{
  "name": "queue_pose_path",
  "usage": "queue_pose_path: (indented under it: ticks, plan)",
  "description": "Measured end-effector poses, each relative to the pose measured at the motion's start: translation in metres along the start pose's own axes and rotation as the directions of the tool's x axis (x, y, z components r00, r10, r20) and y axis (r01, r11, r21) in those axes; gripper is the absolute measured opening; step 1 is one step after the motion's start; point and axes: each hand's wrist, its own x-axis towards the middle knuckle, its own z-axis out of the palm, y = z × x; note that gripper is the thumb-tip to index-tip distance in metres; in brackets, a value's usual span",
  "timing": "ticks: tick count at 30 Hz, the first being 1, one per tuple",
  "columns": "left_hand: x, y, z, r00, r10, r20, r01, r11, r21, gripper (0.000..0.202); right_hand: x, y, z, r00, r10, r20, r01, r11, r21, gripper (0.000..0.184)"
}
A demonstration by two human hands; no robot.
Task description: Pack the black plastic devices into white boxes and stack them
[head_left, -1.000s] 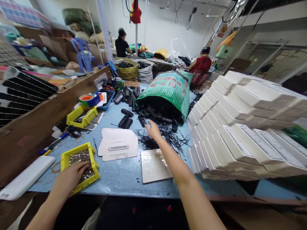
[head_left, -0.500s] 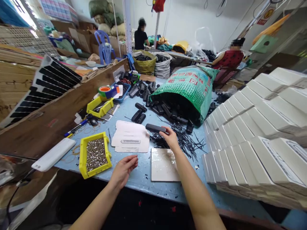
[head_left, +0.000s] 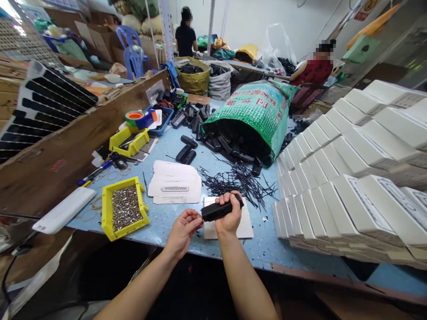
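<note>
My right hand (head_left: 228, 218) grips a long black plastic part (head_left: 220, 210) above the near table edge, over a pale square tile (head_left: 245, 226). My left hand (head_left: 183, 229) is pinched at the part's left end, holding something too small to name. A yellow tray of small metal screws (head_left: 124, 208) lies to the left. Behind my hands lie white die-cut cards (head_left: 175, 182) and a scatter of thin black ties (head_left: 237, 179).
A green woven sack (head_left: 260, 115) spills black parts onto the blue table (head_left: 167, 218). Stacked white boxes (head_left: 353, 173) fill the right side. A wooden board (head_left: 66, 151) walls the left. Two people work at the back.
My right hand picked a black part from near the sack and drew it toward me. My left hand left the screw tray and came to the part's end.
</note>
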Motion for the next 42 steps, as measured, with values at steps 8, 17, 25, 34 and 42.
queue_pose_path:
  ticks: [8,17,25,34,42]
  plan:
    - [-0.007,-0.016,-0.010,0.982,0.182,-0.051,-0.163,0.953,0.256,0.035,-0.008,0.007,-0.013,0.995,0.029,-0.090,-0.037,0.996,-0.086,0.026]
    - [-0.020,-0.034,-0.009,0.969,0.241,-0.062,-0.202,0.908,0.367,0.033,-0.013,0.007,-0.019,0.977,0.047,-0.210,-0.070,0.992,-0.102,0.029]
    - [0.037,0.024,-0.045,0.899,0.360,0.251,-0.357,0.270,0.894,0.042,0.021,-0.017,-0.054,0.973,-0.230,-0.008,0.209,0.896,-0.393,0.019]
    - [0.099,0.088,-0.070,0.927,0.113,0.357,-0.256,-0.505,0.824,0.055,0.051,-0.019,-0.087,0.981,-0.090,-0.171,0.013,0.914,-0.405,0.028]
    - [0.057,0.118,-0.024,0.885,-0.164,0.437,-0.443,0.001,0.897,0.021,0.030,-0.031,-0.083,0.851,-0.319,0.417,0.490,0.196,-0.850,0.033]
